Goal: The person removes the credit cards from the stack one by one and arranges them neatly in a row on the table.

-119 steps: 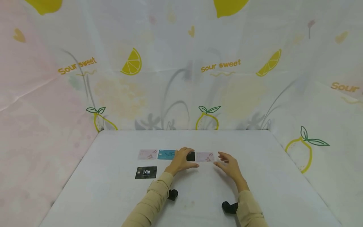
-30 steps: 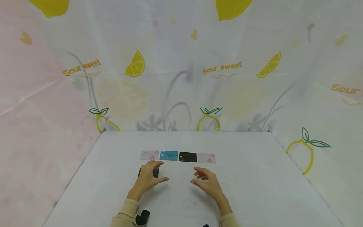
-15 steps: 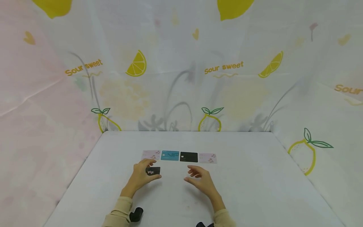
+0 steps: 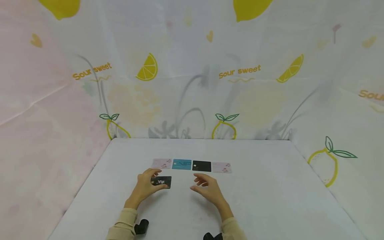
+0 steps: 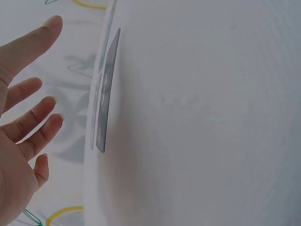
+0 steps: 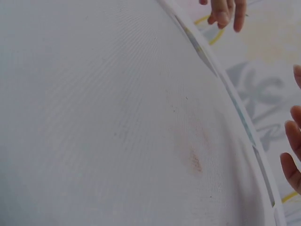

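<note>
My left hand (image 4: 143,185) hovers over the left part of a black Vip card (image 4: 162,182), fingers and thumb loosely spread. In the left wrist view the fingers (image 5: 42,134) stand apart from that card (image 5: 108,89), which lies flat. To its right, my right hand (image 4: 210,189) is held over the table with relaxed fingers, nothing in them. Behind both hands runs a row of cards: a pink patterned one (image 4: 162,163), a blue VIP one (image 4: 181,164), a black one (image 4: 202,166) and another pink patterned one (image 4: 222,167).
The cards lie on a white-covered table (image 4: 264,196). A lemon-printed cloth (image 4: 186,93) hangs behind its far edge and along both sides. Black wrist-worn pieces (image 4: 141,227) sit by the sleeves, low over the table.
Both hands have moved left and nearer from the row of cards. My left hand passed over the Vip card and drew left, uncovering more of it. The cards keep their arrangement.
</note>
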`<state>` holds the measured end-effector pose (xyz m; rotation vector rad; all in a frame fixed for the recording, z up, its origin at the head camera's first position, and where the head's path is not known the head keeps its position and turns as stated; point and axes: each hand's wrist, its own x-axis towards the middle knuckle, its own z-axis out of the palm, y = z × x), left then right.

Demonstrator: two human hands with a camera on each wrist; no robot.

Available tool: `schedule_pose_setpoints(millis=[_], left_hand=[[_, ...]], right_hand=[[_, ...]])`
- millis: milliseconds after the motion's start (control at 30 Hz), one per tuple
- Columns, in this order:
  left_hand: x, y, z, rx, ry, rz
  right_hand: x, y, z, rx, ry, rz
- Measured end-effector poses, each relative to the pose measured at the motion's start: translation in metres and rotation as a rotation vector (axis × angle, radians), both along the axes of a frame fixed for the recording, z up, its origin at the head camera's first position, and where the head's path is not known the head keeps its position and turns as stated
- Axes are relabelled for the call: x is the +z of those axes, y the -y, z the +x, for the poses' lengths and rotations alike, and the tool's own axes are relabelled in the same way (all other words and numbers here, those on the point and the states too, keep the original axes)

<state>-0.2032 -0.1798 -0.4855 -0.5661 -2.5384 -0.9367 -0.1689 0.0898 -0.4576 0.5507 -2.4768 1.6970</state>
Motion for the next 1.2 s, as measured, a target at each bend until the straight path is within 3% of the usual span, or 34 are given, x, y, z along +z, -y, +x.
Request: schedule_pose_setpoints(millis=[200,367,533,767,1000,1200], left_hand=[[0.000,0.006,-0.002,0.017,-0.001,-0.005],[0.002,0.008,-0.003,0.018,-0.030,0.008],[0.002,0.012,-0.004,0.027,-0.016,0.007],[0.000,0.017,-0.004,0.041,0.020,-0.017],[-0.004,0.028,-0.009,0.041,0.079,-0.004],[-0.013,0.037,-0.018,0.035,0.156,0.006]], right_hand=[[-0.022,0.002,-0.016,0.012,-0.016,0.028],[-0.022,0.007,-0.023,0.036,-0.030,0.020],[-0.019,0.015,-0.028,0.052,-0.048,0.030],[-0.022,0.033,-0.037,0.085,-0.013,0.000],[-0.035,0.048,-0.048,0.115,0.001,0.038],[-0.045,0.057,-0.057,0.152,-0.043,0.046]])
